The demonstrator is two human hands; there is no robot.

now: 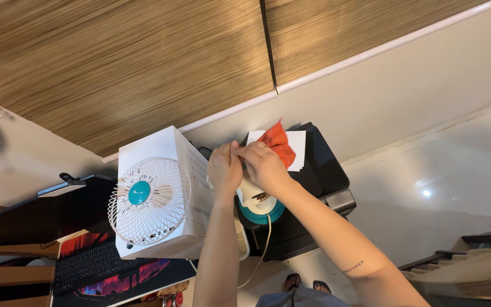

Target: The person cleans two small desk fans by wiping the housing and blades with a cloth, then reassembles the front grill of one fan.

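A woven bamboo blind (126, 62) is covering the upper part of the view, and a dark seam (268, 45) is dividing it into two panels. Directly below the blind, a white trim strip (370, 51) is running along a plain cream wall (404, 96). Further below the blind, to the right, a glossy pale tiled floor (450, 182) is reflecting a small spot of light (426, 193). Well below the blind, at the left edge, a dark desk surface (7, 219) is carrying a black keyboard (86, 264) on a red patterned mat (143, 270). A dark monitor (78, 196) is standing just above the keyboard.
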